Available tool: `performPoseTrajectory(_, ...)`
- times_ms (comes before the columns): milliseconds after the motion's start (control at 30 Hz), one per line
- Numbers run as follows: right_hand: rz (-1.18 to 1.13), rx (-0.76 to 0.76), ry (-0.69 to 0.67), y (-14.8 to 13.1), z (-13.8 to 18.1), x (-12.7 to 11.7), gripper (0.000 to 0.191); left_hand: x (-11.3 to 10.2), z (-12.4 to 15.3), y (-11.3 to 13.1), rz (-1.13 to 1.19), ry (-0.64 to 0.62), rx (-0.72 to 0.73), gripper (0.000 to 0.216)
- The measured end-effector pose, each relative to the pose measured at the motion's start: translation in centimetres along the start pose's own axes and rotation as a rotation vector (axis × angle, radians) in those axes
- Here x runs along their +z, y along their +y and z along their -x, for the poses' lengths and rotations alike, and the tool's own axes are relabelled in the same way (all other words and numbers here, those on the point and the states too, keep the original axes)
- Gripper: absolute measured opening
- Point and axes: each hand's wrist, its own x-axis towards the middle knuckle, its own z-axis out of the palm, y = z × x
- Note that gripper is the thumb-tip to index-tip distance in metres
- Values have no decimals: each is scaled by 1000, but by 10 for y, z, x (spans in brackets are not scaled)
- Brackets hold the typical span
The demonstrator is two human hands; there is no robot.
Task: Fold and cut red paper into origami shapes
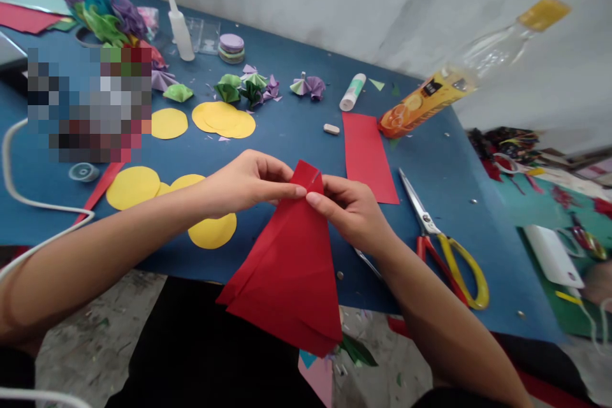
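A folded red paper (291,261), triangular and wide at the bottom, hangs between my hands above the blue table's (287,134) near edge. My left hand (248,182) pinches its narrow top from the left. My right hand (351,210) pinches the same top from the right, fingertips almost meeting. The paper shows several layered folds.
Yellow paper circles (213,229) lie left of my hands, and a red paper strip (368,156) and scissors (444,248) lie to the right. Farther back are folded paper flowers (248,89), a glue stick (352,92), a glue bottle (180,29) and a tipped plastic bottle (454,86).
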Motion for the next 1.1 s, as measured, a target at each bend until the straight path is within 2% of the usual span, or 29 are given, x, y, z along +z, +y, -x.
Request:
performPoseTrajectory(367, 3, -31, 63, -2, 0, -1, 30, -1, 0, -1, 29, 11, 15, 28)
performPoseTrajectory(533, -45, -4, 52, -2, 1, -1, 32, -1, 1, 0, 32, -23, -4, 25)
performPoseTrajectory(700, -97, -1, -24, -1, 1, 0, 28, -2, 1, 0, 49, -43, 0, 19)
performPoseTrajectory(833, -67, 10, -15, 1, 1, 0, 27, -3, 1, 1, 17, -58, -8, 16)
performPoseTrajectory(1100, 10, -85, 32, -2, 2, -1, 20, -2, 2, 1, 8, -38, 44, 22)
